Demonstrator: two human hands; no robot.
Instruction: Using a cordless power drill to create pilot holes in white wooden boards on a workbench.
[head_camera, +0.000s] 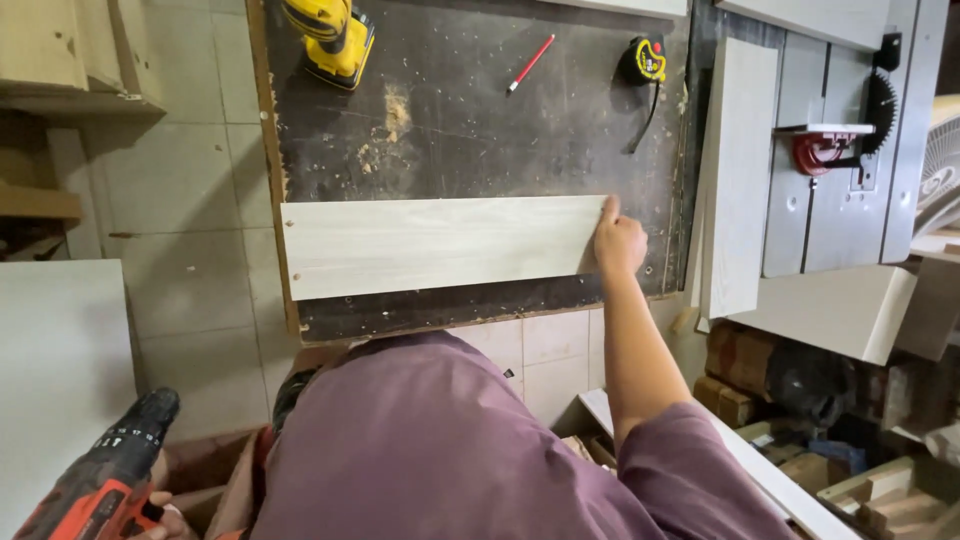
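I observed the right hand (618, 243) resting at the right-hand end of a pale wooden board (440, 245). The fingers were curled loosely against the board's end, with one fingertip raised along its upper corner; the hand touched the board but I could not tell whether it gripped the edge or merely pressed on it.

The board lay flat and lengthwise across the near part of a dark worktop (470, 110). Its left end reached the worktop's left edge. Sawdust was scattered on the dark surface beyond the board.

The left hand (160, 515) appeared at the lower left corner of the view, low and well apart from the worktop. It was closed around the grip of an orange and black cordless drill (100, 480), with the drill's chuck pointing up and to the right.

At the far side of the worktop I noted a yellow power tool (330, 35), a red pencil (530, 63) and a yellow and black tape measure (645, 62), all well apart from the board. A second pale panel (738, 170) lay just beside the worktop's right edge, next to a table saw (850, 140).
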